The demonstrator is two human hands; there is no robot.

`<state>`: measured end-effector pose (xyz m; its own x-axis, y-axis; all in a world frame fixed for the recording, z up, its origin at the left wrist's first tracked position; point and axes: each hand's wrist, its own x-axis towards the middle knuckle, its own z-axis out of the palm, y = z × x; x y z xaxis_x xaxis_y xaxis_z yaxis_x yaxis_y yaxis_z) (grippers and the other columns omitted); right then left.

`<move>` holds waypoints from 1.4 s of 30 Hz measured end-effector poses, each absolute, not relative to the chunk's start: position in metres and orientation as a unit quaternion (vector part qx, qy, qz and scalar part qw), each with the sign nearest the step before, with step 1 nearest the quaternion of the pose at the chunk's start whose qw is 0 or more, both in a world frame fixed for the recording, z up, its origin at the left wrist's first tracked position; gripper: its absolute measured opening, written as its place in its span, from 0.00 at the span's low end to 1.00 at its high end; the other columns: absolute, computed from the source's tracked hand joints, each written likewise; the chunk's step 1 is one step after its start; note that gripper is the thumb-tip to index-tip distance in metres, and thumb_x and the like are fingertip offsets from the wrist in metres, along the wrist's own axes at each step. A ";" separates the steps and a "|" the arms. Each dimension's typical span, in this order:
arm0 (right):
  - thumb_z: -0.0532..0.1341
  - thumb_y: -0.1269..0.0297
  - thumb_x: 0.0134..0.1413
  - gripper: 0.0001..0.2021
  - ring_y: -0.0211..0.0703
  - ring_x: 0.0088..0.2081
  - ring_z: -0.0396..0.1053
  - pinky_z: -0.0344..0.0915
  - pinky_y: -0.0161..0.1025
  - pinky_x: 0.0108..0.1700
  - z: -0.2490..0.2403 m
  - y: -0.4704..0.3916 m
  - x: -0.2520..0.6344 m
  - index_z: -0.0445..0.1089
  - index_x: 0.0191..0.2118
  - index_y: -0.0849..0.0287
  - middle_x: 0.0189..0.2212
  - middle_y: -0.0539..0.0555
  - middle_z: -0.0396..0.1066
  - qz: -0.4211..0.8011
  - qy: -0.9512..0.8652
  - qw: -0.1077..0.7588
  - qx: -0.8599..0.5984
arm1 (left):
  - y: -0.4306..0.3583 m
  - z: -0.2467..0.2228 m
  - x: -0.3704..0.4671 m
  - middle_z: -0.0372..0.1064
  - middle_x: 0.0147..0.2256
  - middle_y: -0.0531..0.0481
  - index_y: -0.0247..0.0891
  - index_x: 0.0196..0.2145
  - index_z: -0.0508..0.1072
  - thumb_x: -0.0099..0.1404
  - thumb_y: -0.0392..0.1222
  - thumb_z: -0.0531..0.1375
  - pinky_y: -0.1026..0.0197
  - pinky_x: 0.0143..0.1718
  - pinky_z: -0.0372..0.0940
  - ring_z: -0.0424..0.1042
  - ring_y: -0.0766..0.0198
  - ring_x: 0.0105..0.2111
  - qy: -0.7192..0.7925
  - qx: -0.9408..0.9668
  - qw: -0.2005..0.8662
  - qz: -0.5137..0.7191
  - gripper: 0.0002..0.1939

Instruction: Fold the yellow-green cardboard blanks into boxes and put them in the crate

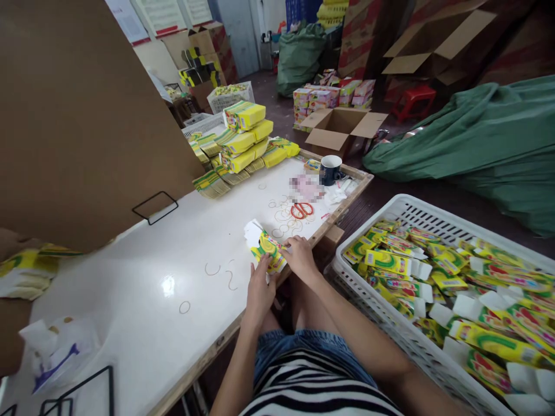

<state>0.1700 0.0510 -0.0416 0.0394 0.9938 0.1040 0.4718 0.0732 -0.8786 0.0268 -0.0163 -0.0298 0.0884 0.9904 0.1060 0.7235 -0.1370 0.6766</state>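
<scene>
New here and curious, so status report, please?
Left hand and right hand both on the yellow carton. Scissors and rubber bands beyond. Nothing between hands and carton.

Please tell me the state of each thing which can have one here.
Yellow cartons: in both hands, white flaps out.
Left hand: holding cartons.
Right hand: holding cartons.
Mug: upright.
Scissors: lying flat.
Rubber bands: loose, scattered.
Nearer cardboard box: flaps open.
Farther cardboard box: flaps open.
White crate: uncovered, well filled.
Red stool: upright.

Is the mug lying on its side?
No, the mug stands upright on the table, its open rim facing up.
</scene>
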 end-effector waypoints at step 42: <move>0.64 0.47 0.51 0.18 0.43 0.28 0.67 0.66 0.38 0.30 -0.004 -0.027 0.178 0.69 0.28 0.59 0.25 0.52 0.70 0.532 -0.450 0.517 -0.497 | -0.019 0.010 0.047 0.77 0.40 0.46 0.38 0.45 0.69 0.58 0.51 0.66 0.60 0.39 0.71 0.77 0.59 0.39 0.479 0.390 0.559 0.553 0.22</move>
